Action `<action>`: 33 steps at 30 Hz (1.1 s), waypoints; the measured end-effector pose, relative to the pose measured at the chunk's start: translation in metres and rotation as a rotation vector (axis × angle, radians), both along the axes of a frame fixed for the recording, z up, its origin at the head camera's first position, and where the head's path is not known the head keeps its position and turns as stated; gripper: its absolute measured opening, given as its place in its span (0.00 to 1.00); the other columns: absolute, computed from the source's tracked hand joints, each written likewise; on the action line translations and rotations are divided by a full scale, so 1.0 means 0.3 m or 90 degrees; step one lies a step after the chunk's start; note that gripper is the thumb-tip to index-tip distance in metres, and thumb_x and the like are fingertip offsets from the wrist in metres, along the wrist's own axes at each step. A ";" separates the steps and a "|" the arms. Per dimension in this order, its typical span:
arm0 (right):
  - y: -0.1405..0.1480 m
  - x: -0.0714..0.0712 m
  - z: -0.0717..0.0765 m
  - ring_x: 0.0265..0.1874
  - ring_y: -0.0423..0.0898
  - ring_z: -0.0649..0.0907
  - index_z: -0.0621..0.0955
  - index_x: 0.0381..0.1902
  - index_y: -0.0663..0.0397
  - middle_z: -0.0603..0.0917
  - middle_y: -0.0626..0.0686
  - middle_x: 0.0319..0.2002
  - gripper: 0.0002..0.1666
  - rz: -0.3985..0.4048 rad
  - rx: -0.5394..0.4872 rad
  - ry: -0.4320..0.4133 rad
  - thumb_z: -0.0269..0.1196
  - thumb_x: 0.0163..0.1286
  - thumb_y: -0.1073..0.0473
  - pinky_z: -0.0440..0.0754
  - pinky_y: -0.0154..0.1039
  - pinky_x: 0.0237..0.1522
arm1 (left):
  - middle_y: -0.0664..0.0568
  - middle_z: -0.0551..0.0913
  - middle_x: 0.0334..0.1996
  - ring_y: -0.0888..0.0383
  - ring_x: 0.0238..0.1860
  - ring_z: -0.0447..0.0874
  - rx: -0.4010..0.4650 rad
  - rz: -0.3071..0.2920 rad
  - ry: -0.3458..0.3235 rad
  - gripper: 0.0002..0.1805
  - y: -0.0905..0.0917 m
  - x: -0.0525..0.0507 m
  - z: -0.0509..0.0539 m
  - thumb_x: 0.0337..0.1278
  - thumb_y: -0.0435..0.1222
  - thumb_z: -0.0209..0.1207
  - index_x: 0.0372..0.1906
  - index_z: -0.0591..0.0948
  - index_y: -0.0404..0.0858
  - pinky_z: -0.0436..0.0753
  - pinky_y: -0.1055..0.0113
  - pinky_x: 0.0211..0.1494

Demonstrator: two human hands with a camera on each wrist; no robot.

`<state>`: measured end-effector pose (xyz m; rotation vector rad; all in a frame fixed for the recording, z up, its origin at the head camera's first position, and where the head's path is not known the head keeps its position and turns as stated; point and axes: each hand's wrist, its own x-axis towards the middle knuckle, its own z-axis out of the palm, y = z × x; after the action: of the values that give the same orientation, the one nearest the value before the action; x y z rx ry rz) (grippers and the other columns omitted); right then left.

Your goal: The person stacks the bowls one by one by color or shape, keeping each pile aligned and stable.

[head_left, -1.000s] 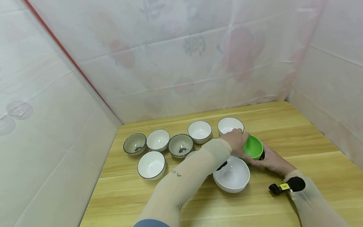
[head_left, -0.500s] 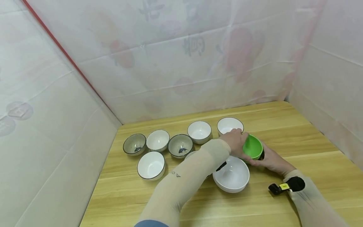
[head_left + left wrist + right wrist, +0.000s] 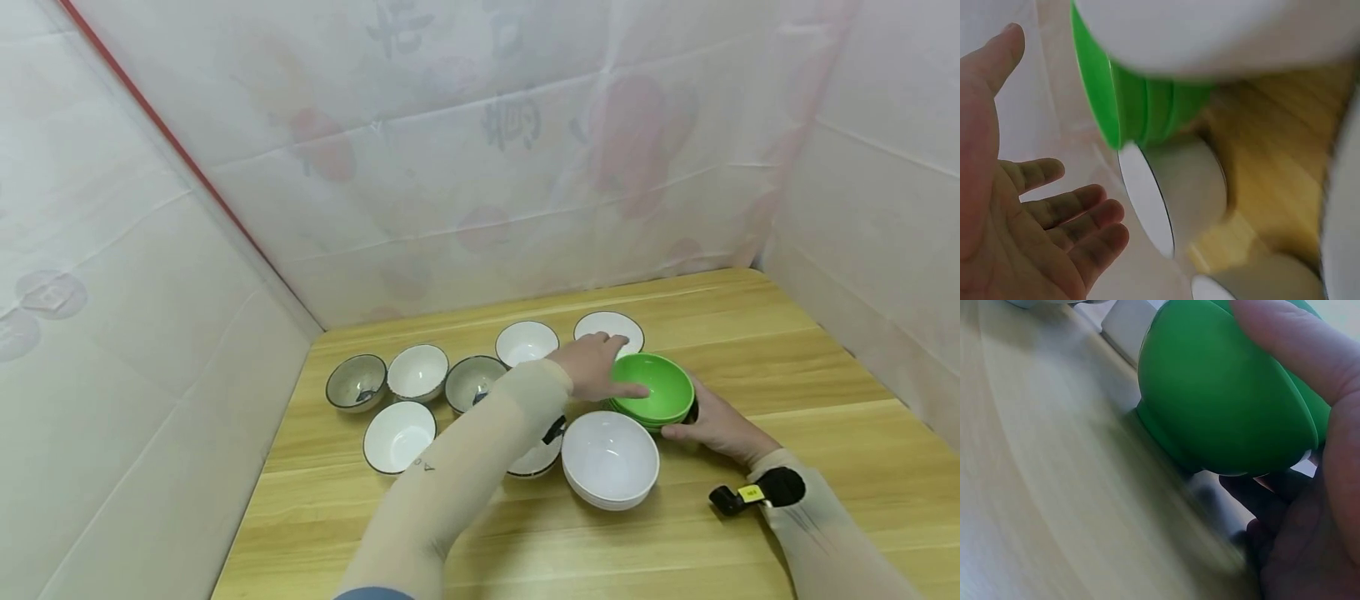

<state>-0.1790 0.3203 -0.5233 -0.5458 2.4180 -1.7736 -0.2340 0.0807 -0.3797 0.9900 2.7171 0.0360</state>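
A nested stack of green bowls [image 3: 662, 388] stands on the right part of the table. My right hand [image 3: 716, 423] grips its right side; in the right wrist view the thumb presses the wall of a green bowl [image 3: 1216, 394] while the fingers curl by its lower side. My left hand [image 3: 591, 367] hovers left of the stack with fingers spread and nothing held. The left wrist view has that hand [image 3: 1029, 219] apart from the green bowls [image 3: 1147, 106]. A stack of plain white bowls [image 3: 611, 462] sits just in front of the green ones.
Dark-rimmed white bowls [image 3: 400, 437] and grey bowls with a fish motif [image 3: 356, 383] stand to the left. One white bowl [image 3: 609, 327] is behind the left hand, and another [image 3: 536, 457] is partly hidden under the left forearm. Cloth walls [image 3: 487, 167] enclose the wooden table [image 3: 720, 333].
My left hand has let go of the green bowls and moved left, its fingers spreading. More of the green stack's inside now shows. The right hand keeps its place.
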 end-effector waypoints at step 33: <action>0.044 -0.003 0.010 0.61 0.31 0.68 0.46 0.77 0.44 0.60 0.65 0.68 0.61 0.011 0.007 0.029 0.69 0.56 0.70 0.62 0.20 0.57 | 0.45 0.73 0.63 0.50 0.63 0.71 0.396 0.171 -0.026 0.39 -0.593 0.073 -0.067 0.63 0.60 0.52 0.70 0.65 0.40 0.70 0.54 0.64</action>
<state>-0.1799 0.3334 -0.5202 -0.6114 2.4431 -1.7596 -0.2123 -0.0973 -0.3997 0.7247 2.8266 0.9834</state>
